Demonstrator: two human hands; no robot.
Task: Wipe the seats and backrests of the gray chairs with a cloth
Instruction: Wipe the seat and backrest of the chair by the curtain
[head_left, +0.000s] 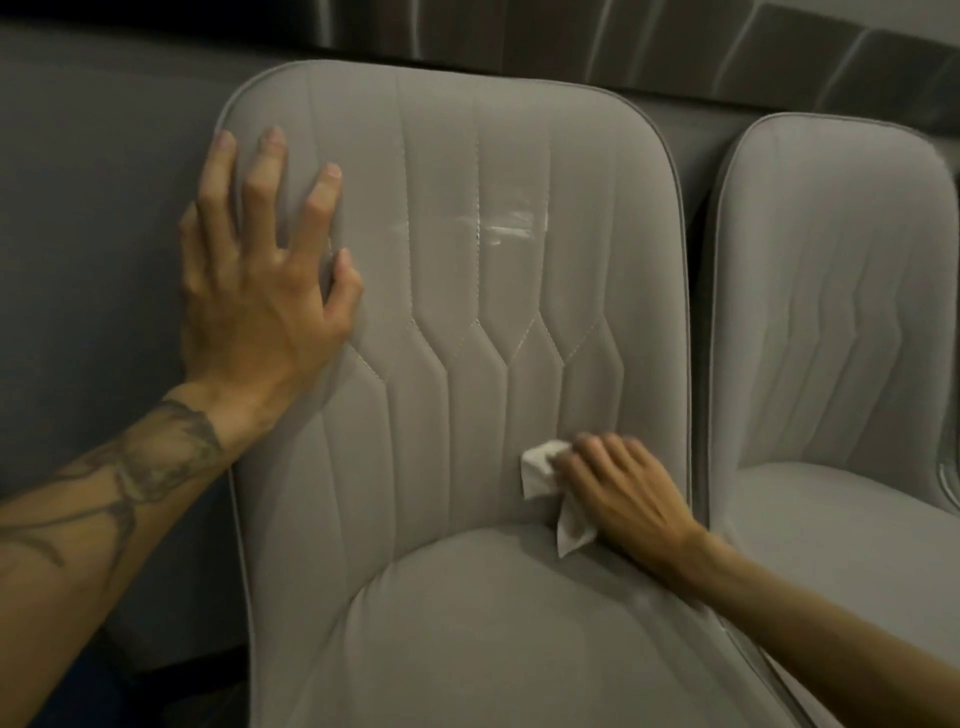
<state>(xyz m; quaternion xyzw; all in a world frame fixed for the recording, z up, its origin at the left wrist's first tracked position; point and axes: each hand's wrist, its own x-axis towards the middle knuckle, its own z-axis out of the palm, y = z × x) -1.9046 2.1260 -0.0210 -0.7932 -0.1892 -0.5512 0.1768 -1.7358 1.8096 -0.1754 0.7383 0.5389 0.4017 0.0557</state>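
Note:
A gray padded chair (467, 364) with stitched vertical channels fills the middle of the view. My left hand (260, 280) rests on the upper left of its backrest, fingers spread. My right hand (618, 493) grips a small white cloth (545, 475) and presses it against the lower right of the backrest, just above the seat (493, 634). A shiny wet streak (498, 226) shows on the upper middle of the backrest. A second gray chair (841, 364) stands close to the right.
A gray wall (93, 208) rises behind the chairs, with a darker glossy band (675, 47) along the top. A narrow gap (698, 312) separates the two chairs. Dark floor shows at the lower left (130, 691).

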